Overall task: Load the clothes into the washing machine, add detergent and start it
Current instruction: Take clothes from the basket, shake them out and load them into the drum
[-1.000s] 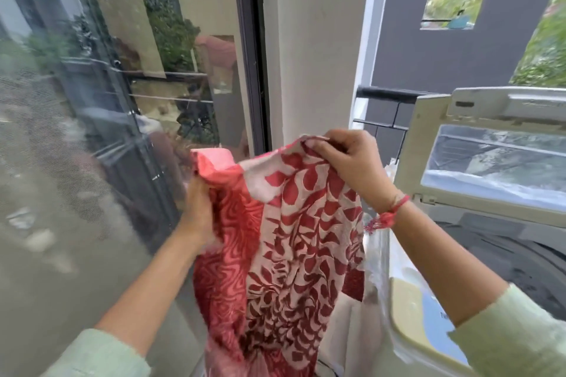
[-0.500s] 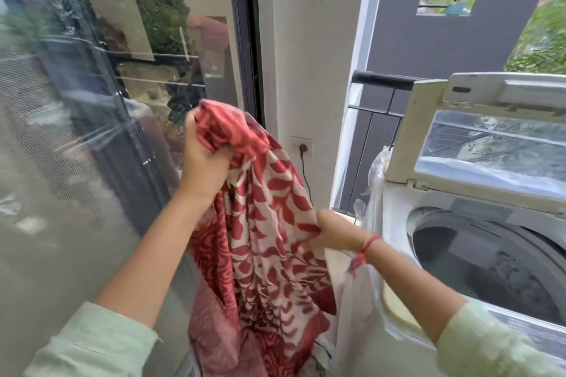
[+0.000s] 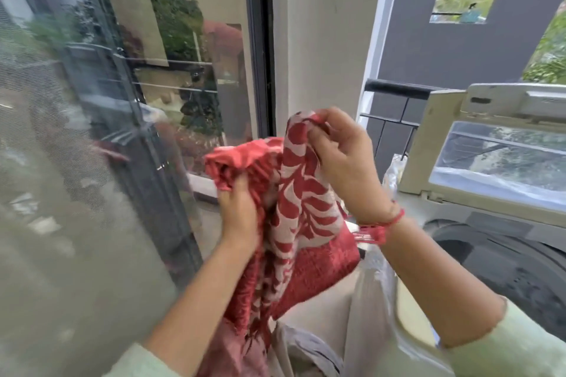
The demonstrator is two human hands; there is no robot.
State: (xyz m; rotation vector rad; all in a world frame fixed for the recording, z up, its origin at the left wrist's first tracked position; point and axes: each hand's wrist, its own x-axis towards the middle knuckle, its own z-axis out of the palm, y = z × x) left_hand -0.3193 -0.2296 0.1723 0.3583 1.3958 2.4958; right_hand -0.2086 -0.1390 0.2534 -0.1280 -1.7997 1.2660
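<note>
One patterned garment [image 3: 294, 223], red and off-white with a leaf-like print, is held up in the air by two bare hands, to the left of one top-loading washing machine [image 3: 502, 254]. The left hand [image 3: 239, 217] is a closed fist around a bunched red edge of the cloth, which spills out above the knuckles. The right hand [image 3: 346, 168] sits higher and pinches the topmost fold between thumb and curled fingers, the remaining fingers loosely bent. The two hands are close together, with the cloth gathered between them.

The garment's long axis runs roughly vertical: its top is at the right hand, and it hangs down between the forearms towards the bottom edge of the view, where its lower end meets more pinkish fabric [image 3: 235, 355] and a pale grey piece [image 3: 309, 352]. Whether these lie in a basket or bag cannot be told.

The machine's lid [image 3: 490, 156] stands raised, its clear panel facing the camera. Below it the dark drum opening [image 3: 505, 266] is visible; what I can see of it shows no clothes. Crinkled clear plastic [image 3: 376, 294] drapes over the machine's left edge, just beside the right forearm. A red thread bracelet [image 3: 379, 226] circles the right wrist. Both sleeves are pale green.
</note>
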